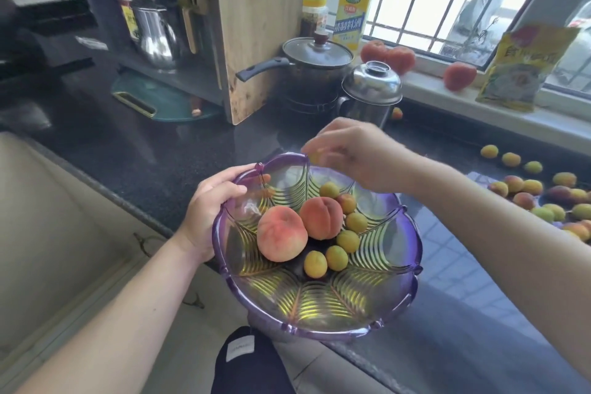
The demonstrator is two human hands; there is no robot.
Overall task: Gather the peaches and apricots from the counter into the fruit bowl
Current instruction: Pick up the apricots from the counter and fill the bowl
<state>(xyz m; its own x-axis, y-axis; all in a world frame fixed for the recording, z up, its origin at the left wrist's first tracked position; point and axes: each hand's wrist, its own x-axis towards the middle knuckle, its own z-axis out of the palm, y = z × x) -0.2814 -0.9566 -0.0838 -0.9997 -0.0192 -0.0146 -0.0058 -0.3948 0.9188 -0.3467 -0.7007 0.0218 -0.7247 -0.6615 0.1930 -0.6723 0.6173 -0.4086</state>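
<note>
A purple glass fruit bowl point(377, 307) hangs over the counter's front edge. My left hand point(211, 211) grips its left rim, thumb inside. Two peaches point(281, 233) and several small apricots point(347, 241) lie in it. My right hand point(355, 153) hovers over the bowl's far rim, blurred, with a small yellow apricot point(315, 157) under its curled fingers. Many more apricots and peaches point(543, 198) lie scattered on the dark counter at the right.
A lidded black pot point(316, 64) and a steel kettle point(371, 89) stand behind the bowl, with one apricot point(396, 113) beside the kettle. A wooden board point(256, 29) leans at a rack. Tomatoes point(459, 75), an oil bottle point(353, 0) and a yellow bag point(521, 70) sit on the sill.
</note>
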